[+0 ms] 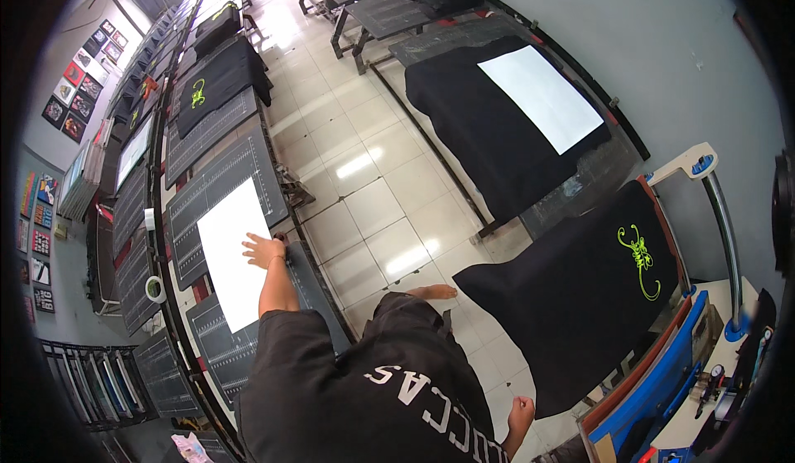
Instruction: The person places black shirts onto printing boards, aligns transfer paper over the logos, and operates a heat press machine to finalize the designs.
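My left hand lies with fingers spread on a white sheet. The sheet rests across two dark printing boards marked with white grid lines, on the left-hand row. My right hand hangs low by my side, its fingers curled in and nothing visible in them. Close beside it is the lower corner of a black fabric piece, which bears a bright yellow-green scorpion-like print. Any contact between that hand and the fabric is not visible.
A black fabric piece with a white sheet on it lies on the right-hand table. Another printed black piece covers a board farther along the left row. A tiled aisle separates the rows. A machine with a curved metal post stands at right.
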`<state>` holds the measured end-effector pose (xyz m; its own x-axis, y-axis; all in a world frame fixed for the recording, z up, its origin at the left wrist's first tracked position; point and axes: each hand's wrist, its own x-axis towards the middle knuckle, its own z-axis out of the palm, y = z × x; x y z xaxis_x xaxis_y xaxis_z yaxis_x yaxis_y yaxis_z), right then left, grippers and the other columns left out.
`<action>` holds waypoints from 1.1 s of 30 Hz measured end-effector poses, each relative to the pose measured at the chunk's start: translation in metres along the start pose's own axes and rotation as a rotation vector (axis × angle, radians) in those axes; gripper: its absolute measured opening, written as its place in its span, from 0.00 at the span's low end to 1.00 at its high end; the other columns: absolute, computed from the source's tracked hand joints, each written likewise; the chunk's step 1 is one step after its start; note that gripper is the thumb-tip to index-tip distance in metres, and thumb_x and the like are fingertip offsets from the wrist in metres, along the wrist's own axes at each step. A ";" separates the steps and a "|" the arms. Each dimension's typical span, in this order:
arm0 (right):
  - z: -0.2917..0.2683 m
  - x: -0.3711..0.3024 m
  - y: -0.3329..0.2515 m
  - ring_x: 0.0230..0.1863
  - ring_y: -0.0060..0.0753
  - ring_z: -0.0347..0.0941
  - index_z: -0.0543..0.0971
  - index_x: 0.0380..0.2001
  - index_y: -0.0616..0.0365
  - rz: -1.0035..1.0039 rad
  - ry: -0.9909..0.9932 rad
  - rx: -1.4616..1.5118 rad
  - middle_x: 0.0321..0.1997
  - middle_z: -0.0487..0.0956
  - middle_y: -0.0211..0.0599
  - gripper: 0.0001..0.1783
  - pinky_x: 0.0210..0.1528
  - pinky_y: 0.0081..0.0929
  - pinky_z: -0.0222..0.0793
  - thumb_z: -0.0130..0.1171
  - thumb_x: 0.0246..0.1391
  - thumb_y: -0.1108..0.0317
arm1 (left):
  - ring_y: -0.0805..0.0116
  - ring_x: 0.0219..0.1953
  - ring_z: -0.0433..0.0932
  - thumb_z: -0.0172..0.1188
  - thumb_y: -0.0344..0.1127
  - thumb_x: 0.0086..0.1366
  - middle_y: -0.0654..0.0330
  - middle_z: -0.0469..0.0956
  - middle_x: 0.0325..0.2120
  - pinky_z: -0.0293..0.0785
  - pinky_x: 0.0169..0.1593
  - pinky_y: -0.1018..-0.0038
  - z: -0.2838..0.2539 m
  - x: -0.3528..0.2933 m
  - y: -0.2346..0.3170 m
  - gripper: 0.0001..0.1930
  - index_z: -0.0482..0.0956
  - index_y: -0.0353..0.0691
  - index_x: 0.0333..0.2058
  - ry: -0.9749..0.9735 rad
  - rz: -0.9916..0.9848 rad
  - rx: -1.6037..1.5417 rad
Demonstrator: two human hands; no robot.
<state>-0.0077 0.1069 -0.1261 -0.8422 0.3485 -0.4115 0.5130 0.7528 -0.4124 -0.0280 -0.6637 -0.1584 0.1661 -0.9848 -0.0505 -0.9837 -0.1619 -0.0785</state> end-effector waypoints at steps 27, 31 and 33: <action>-0.068 -0.109 -0.090 0.51 0.50 0.77 0.77 0.46 0.60 0.120 0.139 0.287 0.48 0.80 0.48 0.19 0.51 0.38 0.72 0.60 0.58 0.57 | 0.41 0.71 0.47 0.50 0.18 0.60 0.52 0.54 0.69 0.42 0.69 0.42 -0.174 -0.669 0.227 0.35 0.61 0.50 0.66 -0.442 2.511 -1.011; -0.092 -0.119 -0.079 0.50 0.44 0.78 0.77 0.46 0.60 0.155 0.180 0.359 0.47 0.81 0.46 0.17 0.49 0.35 0.74 0.62 0.58 0.61 | 0.43 0.71 0.50 0.49 0.25 0.65 0.58 0.55 0.69 0.45 0.68 0.39 -0.123 -0.694 0.254 0.31 0.61 0.56 0.66 -0.164 2.712 -0.653; -0.115 -0.119 -0.067 0.49 0.41 0.78 0.78 0.47 0.59 0.154 0.205 0.377 0.47 0.81 0.44 0.16 0.48 0.34 0.74 0.63 0.57 0.64 | 0.45 0.71 0.50 0.48 0.26 0.65 0.61 0.55 0.69 0.46 0.68 0.39 -0.105 -0.703 0.273 0.31 0.61 0.58 0.67 -0.103 2.750 -0.507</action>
<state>0.0391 0.0789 0.0439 -0.7471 0.5727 -0.3374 0.6278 0.4410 -0.6414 -0.4207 -0.0222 -0.0393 -0.5075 0.7878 0.3490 0.8615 0.4574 0.2204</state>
